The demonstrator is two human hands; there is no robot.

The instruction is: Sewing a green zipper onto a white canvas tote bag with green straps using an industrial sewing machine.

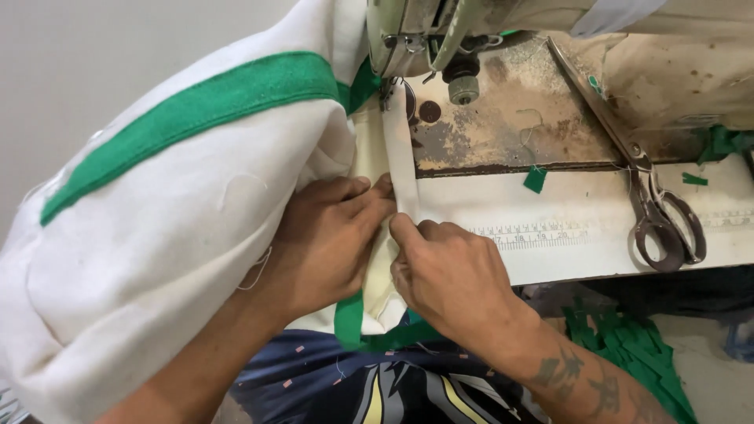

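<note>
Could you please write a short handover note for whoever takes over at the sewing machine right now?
Left hand: flat on the white fabric, fingertips at the white strip.
Right hand: pinching the strip's folded edge.
The strip runs up under the sewing machine foot; the green band lies on the bundle.
Scissors lie on the table, right.
Stitched length: cannot tell.

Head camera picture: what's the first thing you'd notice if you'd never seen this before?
Probably the big white cloth bundle with its bright green stripe, filling the left side. In the middle, the left hand and right hand press a folded white strip that runs up toward the sewing machine at the top. On the right, large worn scissors lie on the table, with green scraps piled below its edge.
</note>
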